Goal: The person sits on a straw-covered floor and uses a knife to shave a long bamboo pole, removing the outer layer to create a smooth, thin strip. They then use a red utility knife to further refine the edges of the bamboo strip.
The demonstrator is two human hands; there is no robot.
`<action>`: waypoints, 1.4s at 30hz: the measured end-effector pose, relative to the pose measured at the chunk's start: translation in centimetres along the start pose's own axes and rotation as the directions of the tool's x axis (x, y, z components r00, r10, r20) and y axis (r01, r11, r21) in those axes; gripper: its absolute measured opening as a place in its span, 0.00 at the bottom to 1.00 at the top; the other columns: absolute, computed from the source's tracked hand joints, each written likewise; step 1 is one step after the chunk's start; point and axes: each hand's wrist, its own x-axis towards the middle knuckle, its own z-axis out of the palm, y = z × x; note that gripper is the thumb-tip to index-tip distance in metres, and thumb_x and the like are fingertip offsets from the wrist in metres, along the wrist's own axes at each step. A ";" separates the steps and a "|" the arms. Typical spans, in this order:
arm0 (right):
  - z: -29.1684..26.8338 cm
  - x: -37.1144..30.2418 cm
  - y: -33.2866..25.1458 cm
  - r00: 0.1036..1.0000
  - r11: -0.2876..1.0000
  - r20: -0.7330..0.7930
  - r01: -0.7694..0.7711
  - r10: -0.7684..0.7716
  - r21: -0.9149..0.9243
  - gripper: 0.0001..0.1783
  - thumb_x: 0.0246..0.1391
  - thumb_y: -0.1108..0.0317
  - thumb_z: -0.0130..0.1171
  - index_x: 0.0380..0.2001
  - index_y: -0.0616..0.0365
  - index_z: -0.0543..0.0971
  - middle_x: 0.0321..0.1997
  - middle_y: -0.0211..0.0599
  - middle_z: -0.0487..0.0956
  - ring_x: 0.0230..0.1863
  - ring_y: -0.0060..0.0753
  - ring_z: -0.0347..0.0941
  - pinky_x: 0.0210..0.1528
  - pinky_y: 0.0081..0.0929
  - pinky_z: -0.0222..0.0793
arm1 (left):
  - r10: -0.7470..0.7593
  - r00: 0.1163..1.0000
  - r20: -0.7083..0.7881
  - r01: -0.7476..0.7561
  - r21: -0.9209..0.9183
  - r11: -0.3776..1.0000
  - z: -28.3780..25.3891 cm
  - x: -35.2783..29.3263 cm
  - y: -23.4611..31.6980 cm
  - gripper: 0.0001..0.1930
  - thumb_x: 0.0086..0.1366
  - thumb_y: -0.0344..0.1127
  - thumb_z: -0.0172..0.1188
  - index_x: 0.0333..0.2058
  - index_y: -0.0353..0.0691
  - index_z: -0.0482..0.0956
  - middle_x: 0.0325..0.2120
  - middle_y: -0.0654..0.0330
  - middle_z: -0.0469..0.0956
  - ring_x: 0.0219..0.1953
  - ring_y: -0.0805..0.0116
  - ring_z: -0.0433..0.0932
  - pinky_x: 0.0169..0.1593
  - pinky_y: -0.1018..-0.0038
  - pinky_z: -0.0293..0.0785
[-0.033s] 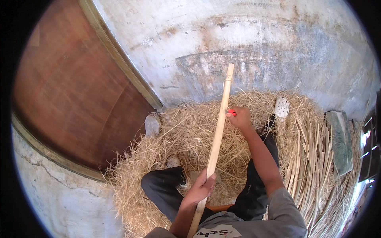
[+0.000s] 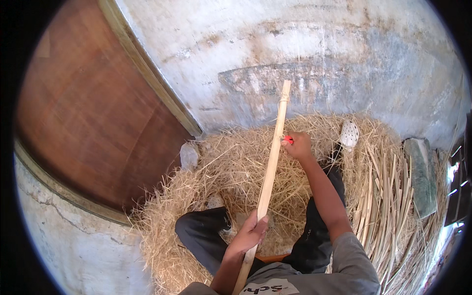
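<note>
**Hand positions at the wooden strip (image 2: 272, 169)**

The right hand (image 2: 299, 146) grips a red tool (image 2: 288, 140) at the strip's right edge. The left hand (image 2: 249, 235) clasps its lower part. The strip slants above straw (image 2: 228, 157), far end toward the wall (image 2: 344, 73).

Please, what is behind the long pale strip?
Behind the strip: the stained wall near its top, straw lower down. What it directly covers cannot be seen.

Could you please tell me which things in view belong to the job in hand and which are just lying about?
In use: the pale strip, gripped by the left hand; the red tool at its edge, in the right hand.

Apparently lying about: loose straw; thin sticks at right; grey-green slab; pale stone.
</note>
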 end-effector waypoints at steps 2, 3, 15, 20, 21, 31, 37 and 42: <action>0.5 0.8 0.5 0.998 1.000 -0.067 -0.010 0.011 0.004 0.36 0.52 0.32 0.48 0.14 0.57 0.70 0.11 0.41 0.68 0.14 0.49 0.67 0.18 0.40 0.62 | 0.017 1.000 0.000 -0.017 0.019 1.000 0.0 -0.2 0.0 0.10 0.72 0.37 0.47 0.47 0.41 0.65 0.18 0.70 0.60 0.15 0.81 0.58 0.19 0.82 0.58; 1.0 0.8 0.7 0.994 1.000 -0.108 -0.028 0.027 -0.003 0.35 0.53 0.33 0.48 0.15 0.57 0.72 0.11 0.42 0.68 0.14 0.50 0.68 0.18 0.41 0.62 | 0.025 1.000 -0.001 -0.025 0.028 0.999 0.0 -0.2 -0.1 0.10 0.72 0.37 0.47 0.47 0.40 0.65 0.18 0.70 0.60 0.15 0.81 0.58 0.19 0.82 0.58; 0.4 3.5 6.5 0.834 0.835 -0.111 -0.548 0.541 -0.048 0.32 0.56 0.35 0.46 0.27 0.53 0.83 0.22 0.48 0.78 0.27 0.49 0.76 0.31 0.41 0.68 | -0.009 0.997 0.078 0.006 0.032 0.999 0.8 0.1 -1.8 0.09 0.72 0.37 0.47 0.46 0.41 0.64 0.19 0.70 0.61 0.16 0.82 0.59 0.20 0.82 0.59; 1.6 3.9 7.7 0.691 0.686 0.114 -0.722 0.714 0.083 0.38 0.56 0.33 0.43 0.23 0.62 0.80 0.17 0.51 0.74 0.21 0.49 0.71 0.27 0.40 0.66 | -0.029 0.999 0.046 0.025 0.066 0.997 0.2 0.7 -1.3 0.09 0.72 0.37 0.46 0.46 0.41 0.65 0.20 0.70 0.62 0.16 0.82 0.60 0.20 0.82 0.59; 1.8 4.3 7.7 0.597 0.555 0.253 -0.802 0.761 0.221 0.40 0.56 0.32 0.43 0.22 0.64 0.79 0.16 0.51 0.73 0.21 0.48 0.70 0.27 0.40 0.66 | -0.036 0.999 0.030 0.034 0.071 0.997 0.1 1.0 -1.2 0.08 0.72 0.37 0.46 0.45 0.41 0.65 0.20 0.69 0.63 0.17 0.82 0.60 0.20 0.82 0.59; 0.8 -1.1 -3.8 0.883 0.926 0.355 -0.363 0.307 0.101 0.38 0.49 0.27 0.50 0.15 0.56 0.77 0.10 0.43 0.68 0.12 0.42 0.66 0.19 0.39 0.63 | 0.027 0.999 -0.026 -0.027 0.005 1.000 -2.1 1.7 0.5 0.13 0.72 0.34 0.45 0.52 0.39 0.66 0.23 0.65 0.69 0.18 0.80 0.63 0.23 0.83 0.61; -0.5 -2.1 -9.2 0.888 0.993 0.449 0.120 -0.103 -0.010 0.35 0.46 0.30 0.56 0.13 0.54 0.74 0.12 0.38 0.72 0.14 0.44 0.71 0.19 0.38 0.64 | 0.089 0.990 -0.113 -0.074 0.135 0.988 -3.5 1.6 2.2 0.15 0.71 0.34 0.48 0.54 0.38 0.66 0.23 0.65 0.71 0.19 0.80 0.68 0.23 0.81 0.66; 0.5 -1.5 -9.4 0.928 0.996 0.373 0.016 0.020 -0.093 0.34 0.44 0.30 0.56 0.12 0.53 0.74 0.11 0.38 0.72 0.14 0.43 0.72 0.19 0.38 0.65 | 0.224 0.959 -0.174 -0.189 0.198 0.962 -3.4 1.5 -0.7 0.19 0.71 0.33 0.49 0.59 0.40 0.64 0.23 0.67 0.70 0.19 0.82 0.66 0.22 0.83 0.64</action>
